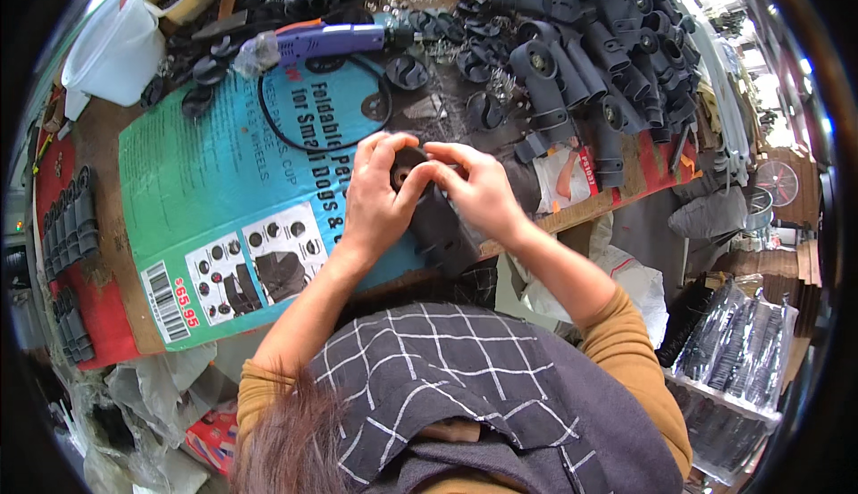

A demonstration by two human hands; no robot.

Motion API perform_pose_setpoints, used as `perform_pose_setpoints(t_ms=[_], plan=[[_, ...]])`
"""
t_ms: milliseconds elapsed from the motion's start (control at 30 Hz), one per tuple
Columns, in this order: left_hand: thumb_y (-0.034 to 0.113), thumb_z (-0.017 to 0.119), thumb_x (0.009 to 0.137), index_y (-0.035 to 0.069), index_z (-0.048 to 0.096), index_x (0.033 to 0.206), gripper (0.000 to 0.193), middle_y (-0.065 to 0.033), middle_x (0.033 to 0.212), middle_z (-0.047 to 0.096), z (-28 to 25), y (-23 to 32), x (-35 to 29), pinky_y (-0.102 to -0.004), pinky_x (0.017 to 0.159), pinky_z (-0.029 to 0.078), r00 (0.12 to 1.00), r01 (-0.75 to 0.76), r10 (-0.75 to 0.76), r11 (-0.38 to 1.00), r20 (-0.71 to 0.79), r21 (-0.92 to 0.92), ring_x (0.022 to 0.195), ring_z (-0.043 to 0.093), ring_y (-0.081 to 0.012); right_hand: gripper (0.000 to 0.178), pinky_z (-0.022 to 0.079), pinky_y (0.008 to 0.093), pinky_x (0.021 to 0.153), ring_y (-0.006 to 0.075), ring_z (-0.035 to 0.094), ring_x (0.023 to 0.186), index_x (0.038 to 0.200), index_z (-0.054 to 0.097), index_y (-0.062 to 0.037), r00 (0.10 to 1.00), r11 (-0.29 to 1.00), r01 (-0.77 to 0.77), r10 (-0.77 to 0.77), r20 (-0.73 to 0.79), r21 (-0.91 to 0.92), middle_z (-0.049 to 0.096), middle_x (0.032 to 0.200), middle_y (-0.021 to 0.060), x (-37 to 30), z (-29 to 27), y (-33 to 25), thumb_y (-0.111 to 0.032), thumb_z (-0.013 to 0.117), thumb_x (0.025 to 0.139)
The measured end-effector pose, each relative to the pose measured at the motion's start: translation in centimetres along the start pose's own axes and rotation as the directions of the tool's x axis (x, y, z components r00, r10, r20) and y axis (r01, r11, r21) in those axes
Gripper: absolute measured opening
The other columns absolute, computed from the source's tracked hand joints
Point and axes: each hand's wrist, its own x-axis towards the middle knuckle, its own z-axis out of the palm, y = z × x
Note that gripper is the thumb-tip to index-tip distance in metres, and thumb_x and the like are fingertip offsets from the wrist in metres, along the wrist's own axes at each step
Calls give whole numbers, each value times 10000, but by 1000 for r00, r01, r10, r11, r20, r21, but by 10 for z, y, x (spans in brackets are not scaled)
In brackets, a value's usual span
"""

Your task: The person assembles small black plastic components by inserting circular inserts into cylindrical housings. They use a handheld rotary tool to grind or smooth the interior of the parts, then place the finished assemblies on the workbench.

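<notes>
Both hands close round a black plastic tube fitting (444,237) at the table's front edge. Its round end points away from me, and its wider body hangs toward my lap. My left hand (375,192) grips the left side of the round end. From the right, my right hand (478,192) holds the same end, thumb and fingers pressed near its rim. The fingers partly cover the round opening, so I cannot tell if a small part sits in it. Beyond the hands a purple electric screwdriver (331,41) lies with its black cord (261,105) looped on the cardboard.
Printed green-blue cardboard (170,199) covers the table's middle. Similar black fittings (608,38) pile up at the far right; others stand in rows (71,226) at the left. Round black caps (407,72) and small metal pieces (451,52) lie beyond. A white bucket (116,52) stands far left.
</notes>
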Motion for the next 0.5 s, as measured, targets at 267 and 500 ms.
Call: perform_pose_setpoints(t_ms=[267, 500], plan=[[242, 836, 672, 46, 596, 1116, 542, -148, 1143, 560, -9, 3, 9, -387, 957, 456, 989, 49, -54, 998, 137, 36, 1109, 539, -305, 427, 470, 228, 706, 66, 564, 802, 1252, 590, 26, 831, 843, -466, 315, 458, 268, 645, 956, 28, 24, -22, 13, -272, 642, 950], [242, 836, 667, 46, 595, 1116, 546, -172, 1144, 534, -14, -5, 11, -400, 978, 442, 972, 66, -51, 996, 229, -56, 1137, 520, -327, 458, 497, 222, 674, 83, 606, 724, 1231, 571, 53, 766, 770, -570, 370, 526, 288, 644, 902, 43, 29, -21, 15, -298, 646, 947]])
